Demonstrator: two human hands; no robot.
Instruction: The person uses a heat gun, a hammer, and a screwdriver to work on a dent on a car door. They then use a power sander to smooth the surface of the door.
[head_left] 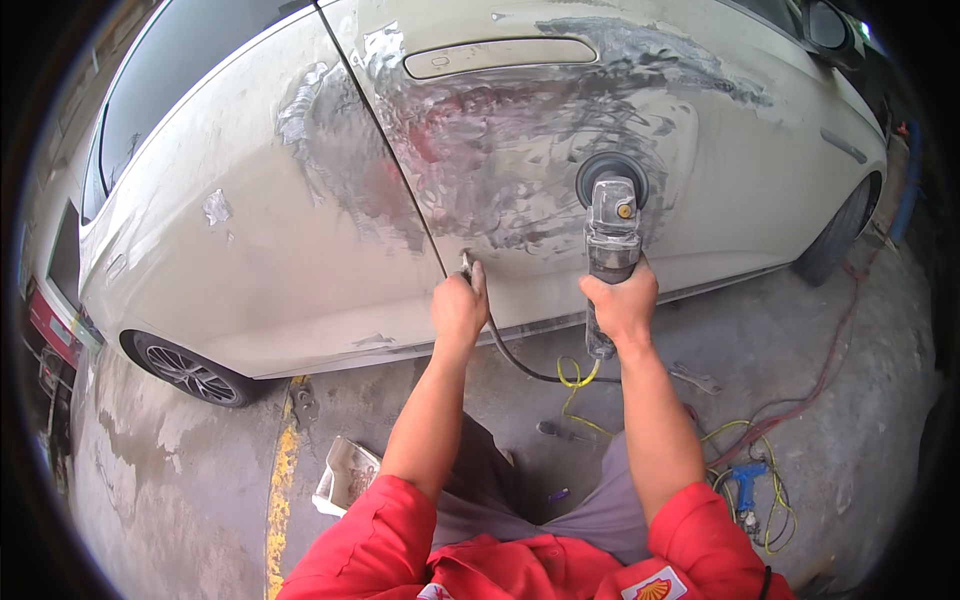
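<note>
My right hand (625, 305) is closed around the body of an angle grinder (612, 230), which is grey with dust. Its round dark pad (598, 172) meets the door panel (720, 205) of a pale car below the flush handle (500, 57). Around the pad the paint is scuffed grey, with reddish patches toward the door seam. Further left, my left hand (460, 308) grips the end of a dark hose (512, 358). A small metal tip shows above the fingers, near the seam; the rest of that end is hidden.
On the concrete floor stands a white tub (347, 477) by a yellow painted line (283, 480). At right lie a blue pistol-shaped tool (746, 484), a wrench (696, 378), a red hose (815, 395) and yellow cord (575, 378). A dark-handled tool (562, 431) lies near my legs.
</note>
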